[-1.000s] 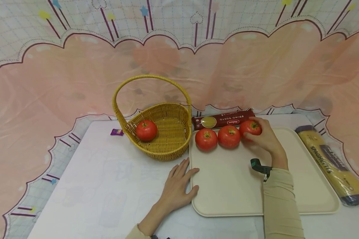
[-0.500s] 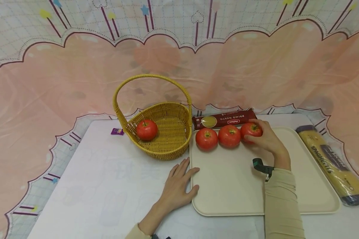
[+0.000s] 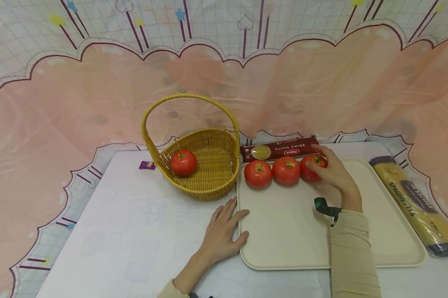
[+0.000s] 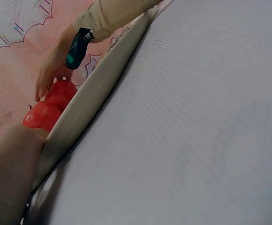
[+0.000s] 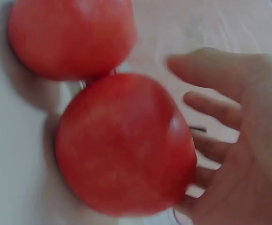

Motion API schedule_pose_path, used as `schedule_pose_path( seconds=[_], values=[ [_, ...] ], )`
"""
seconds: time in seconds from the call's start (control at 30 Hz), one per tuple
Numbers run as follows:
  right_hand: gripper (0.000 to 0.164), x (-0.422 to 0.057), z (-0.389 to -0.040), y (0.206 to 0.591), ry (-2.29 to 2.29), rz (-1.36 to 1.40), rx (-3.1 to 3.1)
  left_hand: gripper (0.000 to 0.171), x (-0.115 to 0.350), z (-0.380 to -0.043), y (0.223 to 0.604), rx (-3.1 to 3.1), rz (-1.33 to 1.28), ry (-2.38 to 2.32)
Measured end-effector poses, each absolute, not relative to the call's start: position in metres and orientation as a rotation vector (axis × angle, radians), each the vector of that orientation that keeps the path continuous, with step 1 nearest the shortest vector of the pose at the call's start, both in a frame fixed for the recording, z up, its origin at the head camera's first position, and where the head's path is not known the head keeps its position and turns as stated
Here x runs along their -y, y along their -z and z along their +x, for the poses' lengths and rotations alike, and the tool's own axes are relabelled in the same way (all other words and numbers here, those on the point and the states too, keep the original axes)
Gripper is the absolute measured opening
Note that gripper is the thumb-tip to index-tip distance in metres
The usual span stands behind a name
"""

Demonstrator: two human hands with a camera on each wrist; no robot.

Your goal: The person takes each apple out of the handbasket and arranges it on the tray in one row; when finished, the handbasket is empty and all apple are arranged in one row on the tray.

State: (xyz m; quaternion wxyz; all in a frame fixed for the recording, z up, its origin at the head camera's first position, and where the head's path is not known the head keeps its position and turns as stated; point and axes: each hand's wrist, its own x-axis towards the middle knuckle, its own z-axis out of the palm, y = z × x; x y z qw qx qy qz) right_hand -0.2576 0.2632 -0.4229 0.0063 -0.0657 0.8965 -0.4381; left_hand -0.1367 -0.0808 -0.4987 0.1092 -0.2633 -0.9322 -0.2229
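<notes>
Three red apples sit in a row along the far edge of the cream tray (image 3: 283, 231): a left one (image 3: 258, 174), a middle one (image 3: 286, 170) and a right one (image 3: 313, 168). My right hand (image 3: 333, 169) is at the right apple. In the right wrist view, the thumb (image 5: 206, 65) stands off that apple (image 5: 126, 145), and the loosely bent fingers lie behind its side. My left hand (image 3: 221, 238) lies spread on the white table, with thumb and forefinger over the tray's left rim. Another apple (image 3: 183, 162) is inside the yellow wicker basket (image 3: 209, 192).
A dark red spaghetti packet (image 3: 279, 149) lies behind the apples. A yellow spaghetti packet (image 3: 413, 207) lies along the tray's right side. Left of the basket is a small purple packet (image 3: 147, 165). A patterned cloth (image 3: 224, 91) hangs behind the table.
My right thumb has lifted off the right apple, and the hand has loosened around it. That apple now sits slightly lower in view. My left hand stays where it was.
</notes>
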Motion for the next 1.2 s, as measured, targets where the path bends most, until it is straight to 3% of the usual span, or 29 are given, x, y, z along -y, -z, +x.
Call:
schedule_pose_path(
  seconds=[0.2,0.53,0.73,1.0,1.2],
  values=[
    [0.043,-0.242,-0.263,0.418,1.537,-0.317,-2.947,0.049,0.081,-0.136,0.498,2.753,-0.767,0.660],
    [0.030,-0.203,-0.249,0.385,1.782,-0.457,-3.018,0.048,0.082,-0.136,0.499,2.746,-0.760,0.641],
    [0.026,-0.190,-0.255,0.390,1.817,-0.436,-3.040,0.048,0.082,-0.137,0.500,2.750,-0.766,0.654],
    [0.027,-0.162,-0.245,0.373,1.843,-0.644,-2.923,0.048,0.082,-0.138,0.499,2.730,-0.778,0.679],
    [0.031,-0.146,-0.257,0.390,1.774,-0.716,-2.827,0.048,0.082,-0.137,0.499,2.746,-0.773,0.698]
  ],
)
